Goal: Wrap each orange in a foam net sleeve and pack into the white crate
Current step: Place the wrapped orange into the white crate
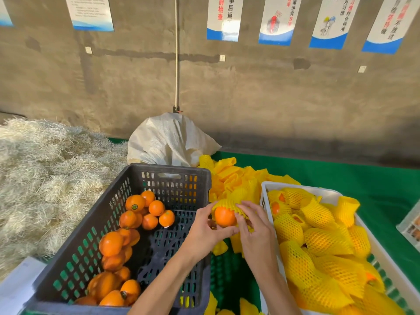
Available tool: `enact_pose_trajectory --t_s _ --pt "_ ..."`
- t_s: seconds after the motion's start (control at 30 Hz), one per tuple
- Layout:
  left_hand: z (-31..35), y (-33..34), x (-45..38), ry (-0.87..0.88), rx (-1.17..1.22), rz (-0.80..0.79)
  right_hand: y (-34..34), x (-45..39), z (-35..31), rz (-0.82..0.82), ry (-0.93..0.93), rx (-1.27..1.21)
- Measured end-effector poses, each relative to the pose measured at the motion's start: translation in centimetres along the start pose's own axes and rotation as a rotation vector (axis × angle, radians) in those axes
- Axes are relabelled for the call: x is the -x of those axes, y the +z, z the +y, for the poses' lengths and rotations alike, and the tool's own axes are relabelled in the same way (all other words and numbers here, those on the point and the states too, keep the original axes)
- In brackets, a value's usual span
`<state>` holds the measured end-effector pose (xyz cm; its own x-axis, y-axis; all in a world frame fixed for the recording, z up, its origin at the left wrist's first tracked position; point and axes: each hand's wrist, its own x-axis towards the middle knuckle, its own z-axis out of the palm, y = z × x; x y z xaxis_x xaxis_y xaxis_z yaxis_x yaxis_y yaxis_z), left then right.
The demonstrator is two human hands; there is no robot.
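Green worktop [341,178]: bare along the far edge; a narrow gap is left between the crates.
Orange [225,216]: held above that gap, half covered by a foam net sleeve [229,202].
Left hand [204,233]: fingers clamped on the orange.
Right hand [256,233]: fingers closed on the sleeve.
Dark crate [172,171]: loose oranges [145,212] are contained.
White crate [268,185]: sleeved oranges [327,242] are contained.

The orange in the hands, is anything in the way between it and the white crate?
Nothing visible is. The orange, half covered by a foam net sleeve, is held by the left hand and right hand just beside the white crate. The crate's open top already holds wrapped oranges, with room on top.
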<state>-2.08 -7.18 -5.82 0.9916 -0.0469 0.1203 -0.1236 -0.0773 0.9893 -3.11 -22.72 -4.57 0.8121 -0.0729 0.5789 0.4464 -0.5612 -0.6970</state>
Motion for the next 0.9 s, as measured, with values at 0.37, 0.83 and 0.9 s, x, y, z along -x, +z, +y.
enact_pose_trajectory --t_s 0.37,0.83,0.9 --pt "0.6 1.0 0.3 0.045 0.089 0.213 0.9 1.3 0.2 0.084 -0.088 0.096" --pt "0.4 1.0 0.4 0.185 0.080 -0.022 0.8 0.8 0.3 -0.007 0.026 0.156" --pt "0.5 1.1 0.2 0.156 0.030 0.012 0.4 0.6 0.3 0.016 -0.021 0.197"
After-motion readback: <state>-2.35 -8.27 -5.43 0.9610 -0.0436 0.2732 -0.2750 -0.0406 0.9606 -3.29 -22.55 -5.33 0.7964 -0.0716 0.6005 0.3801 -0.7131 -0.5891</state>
